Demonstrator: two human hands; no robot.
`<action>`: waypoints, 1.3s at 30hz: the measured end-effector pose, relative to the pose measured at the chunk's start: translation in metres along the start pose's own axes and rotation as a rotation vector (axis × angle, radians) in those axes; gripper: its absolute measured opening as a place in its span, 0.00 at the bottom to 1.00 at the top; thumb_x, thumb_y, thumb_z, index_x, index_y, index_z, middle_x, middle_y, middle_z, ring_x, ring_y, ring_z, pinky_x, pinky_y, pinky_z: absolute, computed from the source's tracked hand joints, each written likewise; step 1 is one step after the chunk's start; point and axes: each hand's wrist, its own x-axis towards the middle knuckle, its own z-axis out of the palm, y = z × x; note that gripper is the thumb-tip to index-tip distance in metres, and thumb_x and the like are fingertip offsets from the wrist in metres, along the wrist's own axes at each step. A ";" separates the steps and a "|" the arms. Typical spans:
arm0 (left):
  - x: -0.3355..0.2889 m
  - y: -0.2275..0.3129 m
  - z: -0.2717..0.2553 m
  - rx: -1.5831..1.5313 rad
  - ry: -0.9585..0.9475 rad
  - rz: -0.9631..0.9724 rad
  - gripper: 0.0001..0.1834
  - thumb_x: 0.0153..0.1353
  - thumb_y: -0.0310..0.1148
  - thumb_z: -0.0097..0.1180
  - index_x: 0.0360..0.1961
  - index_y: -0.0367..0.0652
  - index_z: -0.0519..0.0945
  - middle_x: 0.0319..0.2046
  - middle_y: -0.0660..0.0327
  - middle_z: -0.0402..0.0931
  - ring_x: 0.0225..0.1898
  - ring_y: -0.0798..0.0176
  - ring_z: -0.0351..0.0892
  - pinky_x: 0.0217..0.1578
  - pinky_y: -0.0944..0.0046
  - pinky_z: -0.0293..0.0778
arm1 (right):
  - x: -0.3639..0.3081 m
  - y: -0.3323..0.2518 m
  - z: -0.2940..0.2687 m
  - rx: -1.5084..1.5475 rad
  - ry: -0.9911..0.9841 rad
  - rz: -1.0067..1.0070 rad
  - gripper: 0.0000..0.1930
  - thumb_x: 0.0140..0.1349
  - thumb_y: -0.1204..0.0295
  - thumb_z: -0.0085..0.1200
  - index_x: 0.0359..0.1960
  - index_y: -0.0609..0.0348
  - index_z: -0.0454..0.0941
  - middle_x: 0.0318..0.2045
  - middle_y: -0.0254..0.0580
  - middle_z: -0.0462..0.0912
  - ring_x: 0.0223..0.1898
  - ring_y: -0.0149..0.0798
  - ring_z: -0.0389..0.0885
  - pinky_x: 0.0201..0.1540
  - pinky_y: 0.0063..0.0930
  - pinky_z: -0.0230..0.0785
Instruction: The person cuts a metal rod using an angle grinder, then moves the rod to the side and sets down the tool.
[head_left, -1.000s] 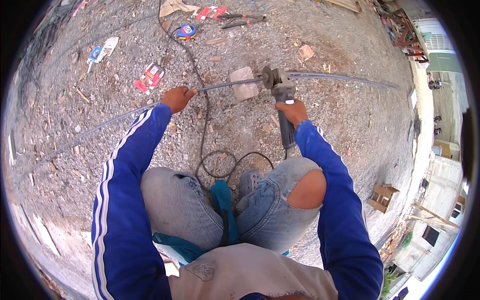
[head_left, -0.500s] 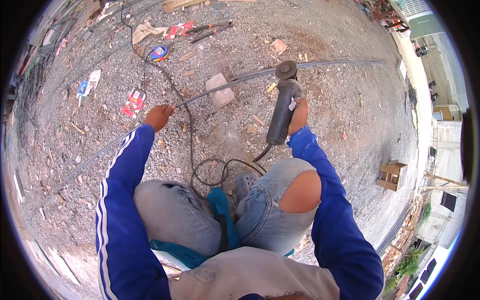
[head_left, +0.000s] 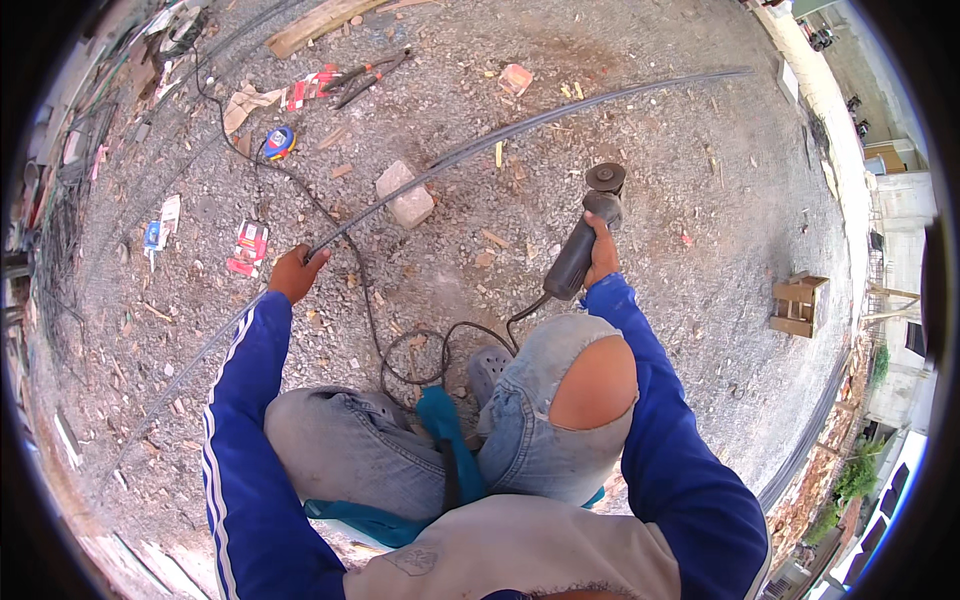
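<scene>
My left hand (head_left: 296,274) is closed around a bundle of long thin steel rods (head_left: 460,152). The rods run from the lower left up to the far right, passing over a pale stone block (head_left: 405,195). In my right hand (head_left: 602,250) is a dark angle grinder (head_left: 577,255), its fingers wrapped round the body. The round disc (head_left: 605,178) at its head points away from me, apart from the rods and on their near side. A black power cord (head_left: 465,325) leaves the grinder's rear and loops on the gravel before my knees.
Beyond my left hand lie a blue tape measure (head_left: 279,142), long-handled cutters (head_left: 372,77), a red-and-white packet (head_left: 248,247) and a wooden plank (head_left: 322,24). A cardboard box (head_left: 798,305) stands at the right. The cord also crosses under the rods beside my left hand.
The grinder has moved off the rods, toward me and slightly right, and its disc has swung away from them. My left hand still holds the rods. The whole view has shifted somewhat.
</scene>
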 end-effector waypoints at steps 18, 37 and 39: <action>-0.054 0.090 -0.217 0.057 0.353 0.084 0.23 0.66 0.45 0.54 0.23 0.36 0.70 0.15 0.61 0.61 0.21 0.69 0.55 0.22 0.61 0.57 | 0.024 0.024 -0.146 0.090 0.660 -0.029 0.27 0.44 0.58 0.68 0.37 0.70 0.76 0.32 0.47 0.80 0.28 0.42 0.80 0.34 0.41 0.77; -0.184 0.161 -0.469 0.047 0.782 0.169 0.21 0.72 0.45 0.44 0.28 0.39 0.65 0.23 0.69 0.57 0.27 0.72 0.54 0.29 0.68 0.55 | 0.017 0.047 -0.163 -0.502 0.814 0.049 0.38 0.51 0.40 0.53 0.46 0.70 0.81 0.46 0.68 0.79 0.52 0.61 0.77 0.56 0.43 0.66; -0.180 0.165 -0.451 0.027 0.709 0.183 0.21 0.72 0.45 0.45 0.27 0.41 0.64 0.22 0.70 0.56 0.27 0.73 0.54 0.28 0.67 0.54 | 0.026 0.061 -0.163 -0.517 0.825 0.009 0.37 0.53 0.42 0.53 0.43 0.72 0.80 0.42 0.68 0.80 0.47 0.62 0.79 0.53 0.46 0.68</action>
